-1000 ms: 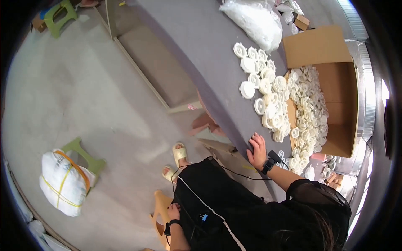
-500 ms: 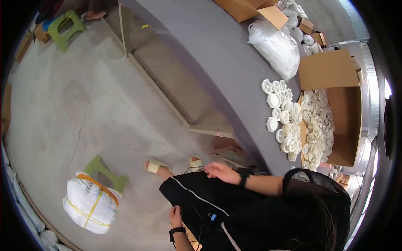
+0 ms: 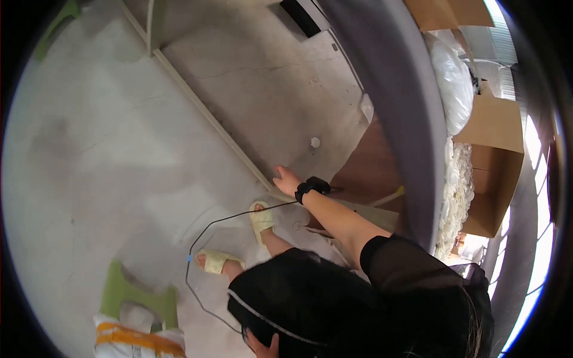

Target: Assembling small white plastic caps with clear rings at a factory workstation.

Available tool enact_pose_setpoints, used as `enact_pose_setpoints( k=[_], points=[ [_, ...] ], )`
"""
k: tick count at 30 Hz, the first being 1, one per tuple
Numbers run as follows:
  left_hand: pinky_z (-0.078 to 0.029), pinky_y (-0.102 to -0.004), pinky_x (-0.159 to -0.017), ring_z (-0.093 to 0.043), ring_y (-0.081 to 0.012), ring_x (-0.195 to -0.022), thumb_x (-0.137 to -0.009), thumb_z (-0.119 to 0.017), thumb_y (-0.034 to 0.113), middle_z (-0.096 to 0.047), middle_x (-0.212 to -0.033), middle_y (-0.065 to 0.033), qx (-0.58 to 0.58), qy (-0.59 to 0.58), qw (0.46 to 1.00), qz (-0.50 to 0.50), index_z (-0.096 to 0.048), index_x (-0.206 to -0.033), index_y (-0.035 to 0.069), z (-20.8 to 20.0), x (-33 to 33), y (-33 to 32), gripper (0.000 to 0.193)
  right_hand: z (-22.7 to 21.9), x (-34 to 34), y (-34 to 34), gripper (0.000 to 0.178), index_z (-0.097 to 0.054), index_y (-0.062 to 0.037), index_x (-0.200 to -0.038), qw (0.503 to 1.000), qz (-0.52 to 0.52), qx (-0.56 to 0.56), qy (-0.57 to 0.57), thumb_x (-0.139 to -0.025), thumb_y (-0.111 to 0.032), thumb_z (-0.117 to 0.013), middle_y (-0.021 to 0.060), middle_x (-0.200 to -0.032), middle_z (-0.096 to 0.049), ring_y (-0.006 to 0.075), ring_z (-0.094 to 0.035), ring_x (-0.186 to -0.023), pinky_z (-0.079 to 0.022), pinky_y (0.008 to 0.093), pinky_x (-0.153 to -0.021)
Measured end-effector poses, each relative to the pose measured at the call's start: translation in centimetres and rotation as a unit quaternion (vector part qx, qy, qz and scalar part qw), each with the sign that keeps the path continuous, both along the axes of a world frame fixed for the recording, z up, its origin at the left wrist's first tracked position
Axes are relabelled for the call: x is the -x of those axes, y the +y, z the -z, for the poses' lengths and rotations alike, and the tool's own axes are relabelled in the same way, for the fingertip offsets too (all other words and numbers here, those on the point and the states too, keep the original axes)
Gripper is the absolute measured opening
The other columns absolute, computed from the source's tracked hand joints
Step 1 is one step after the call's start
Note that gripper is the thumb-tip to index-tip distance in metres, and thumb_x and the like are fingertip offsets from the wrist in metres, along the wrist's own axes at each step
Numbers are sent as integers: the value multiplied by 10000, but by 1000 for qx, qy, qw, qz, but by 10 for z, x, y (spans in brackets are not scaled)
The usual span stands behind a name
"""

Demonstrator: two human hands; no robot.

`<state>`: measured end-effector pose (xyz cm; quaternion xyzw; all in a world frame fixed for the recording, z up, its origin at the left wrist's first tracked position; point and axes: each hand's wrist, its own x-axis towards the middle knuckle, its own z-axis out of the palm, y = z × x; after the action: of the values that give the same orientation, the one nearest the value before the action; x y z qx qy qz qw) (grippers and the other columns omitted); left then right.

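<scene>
My right hand (image 3: 288, 180) reaches out low beside the table's edge, over the end of a pale floor-level bar (image 3: 209, 116). Its fingertips are apart and nothing shows in them. A small white round piece (image 3: 315, 142) lies on the floor beyond it. At the lower edge my left hand (image 3: 262, 346) rests against my black clothing, thumb and fingers apart, partly cut off by the frame. A thin black cable (image 3: 209, 227) with a small blue clip (image 3: 189, 258) loops from near my right wrist round to near my left hand.
A grey-covered table (image 3: 388, 77) curves along the right, bearing a heap of white plastic parts (image 3: 456, 197), an open cardboard box (image 3: 492, 179) and a white plastic bag (image 3: 452, 83). At lower left stands a green stool (image 3: 134, 292) with a white sack (image 3: 137, 346) against it.
The view has tilted down toward the floor under the table. My right arm has stretched forward and down. The cable with its blue clip has swung out from my clothing into a wide loop.
</scene>
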<state>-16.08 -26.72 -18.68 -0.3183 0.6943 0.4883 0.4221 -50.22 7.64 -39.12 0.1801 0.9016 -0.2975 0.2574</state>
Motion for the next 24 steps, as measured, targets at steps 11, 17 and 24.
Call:
enact_pose_setpoints(
  k=[11,17,24],
  points=[
    [-340,-367,-908,-417,-300,-1070,-770,-584,268,-422,-1160,-203,40,-60,990,118,-329,-1205,-32,78,103,19,587,133,5,253,497,-305,-13,-1207,937,-15,-303,-172,-764,-171,-463,214,-1144,-455,346,-435,-1059,-376,366,-862],
    [-337,-367,-909,-415,-299,-1072,-772,-580,264,-422,-1159,-205,-4,-120,988,97,-333,-1202,-35,130,89,80,579,162,42,254,575,-280,69,-1218,940,126,-264,-177,-732,-160,-485,272,-1131,-436,365,-429,-1062,-335,360,-905],
    [-334,-366,-911,-413,-296,-1074,-774,-576,260,-422,-1157,-206,-49,-181,980,62,-338,-1198,-39,162,75,149,570,177,43,295,575,-266,71,-1222,936,72,-294,-178,-731,-153,-468,271,-1133,-438,373,-417,-1073,-331,366,-907]
  ],
)
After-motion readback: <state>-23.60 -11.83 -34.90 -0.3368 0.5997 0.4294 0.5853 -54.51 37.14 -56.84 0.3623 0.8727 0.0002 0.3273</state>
